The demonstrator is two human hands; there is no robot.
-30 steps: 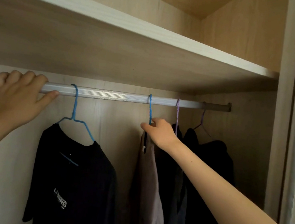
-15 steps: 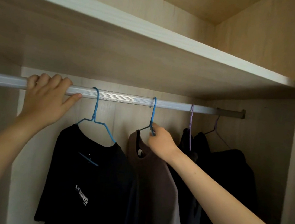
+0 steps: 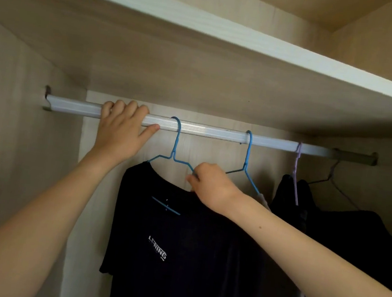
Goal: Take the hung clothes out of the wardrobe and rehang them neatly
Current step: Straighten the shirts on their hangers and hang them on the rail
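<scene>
A pale wood-grain wardrobe point(image 3: 17, 164) interior: a thick laminate shelf with a white front edge point(image 3: 227, 33) spans the top, a silver ribbed metal rail point(image 3: 204, 132) runs beneath it, and the lower right corner lies in shadow

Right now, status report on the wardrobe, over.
Left hand grips rail. Right hand curled between first blue hanger and second blue hanger, at black T-shirt collar; grip unclear. Dark clothes bunched far right.

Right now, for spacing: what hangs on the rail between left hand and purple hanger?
Head view: first blue hanger with black T-shirt, then second blue hanger.
</scene>
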